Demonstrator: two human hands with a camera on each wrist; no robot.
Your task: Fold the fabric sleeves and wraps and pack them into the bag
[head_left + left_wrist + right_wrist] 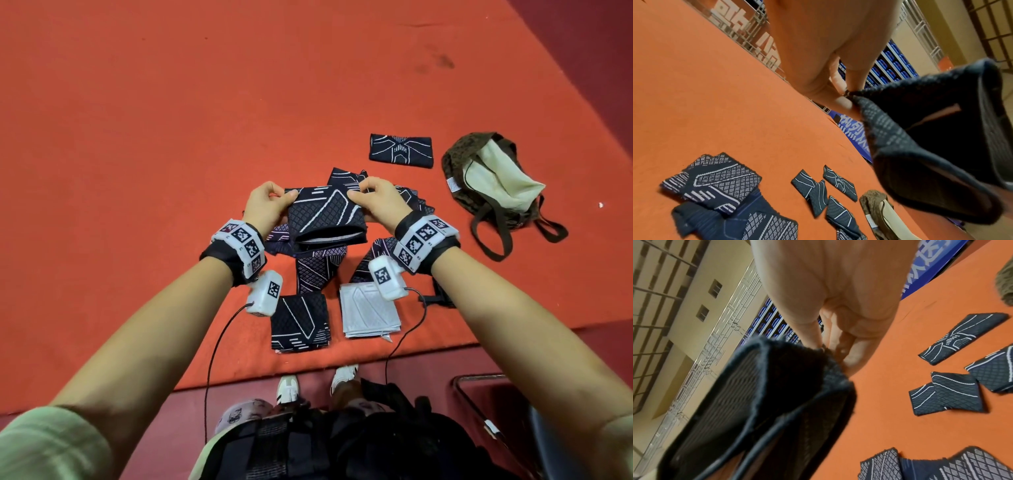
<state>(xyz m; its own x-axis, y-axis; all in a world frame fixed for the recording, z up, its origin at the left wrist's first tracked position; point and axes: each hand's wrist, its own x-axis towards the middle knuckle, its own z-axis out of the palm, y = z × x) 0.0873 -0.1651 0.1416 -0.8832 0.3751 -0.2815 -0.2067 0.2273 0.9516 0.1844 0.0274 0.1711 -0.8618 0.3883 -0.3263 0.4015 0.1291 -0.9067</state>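
I hold a dark patterned fabric sleeve [325,216] folded over in the air above the orange table. My left hand [270,202] pinches its far left corner and my right hand [373,198] pinches its far right corner. In the left wrist view the fingers [842,100] pinch the sleeve [920,154]; the right wrist view shows the same pinch on the sleeve [777,394]. A brown bag [493,178] with a cream lining lies open at the right. Unfolded sleeves [315,270] lie beneath my hands.
Folded pieces lie on the table: a dark one [301,322] and a white one [370,315] near the front edge, another dark one [400,150] beside the bag. The orange table [137,137] stretches far and left. A chair frame [479,404] stands at lower right.
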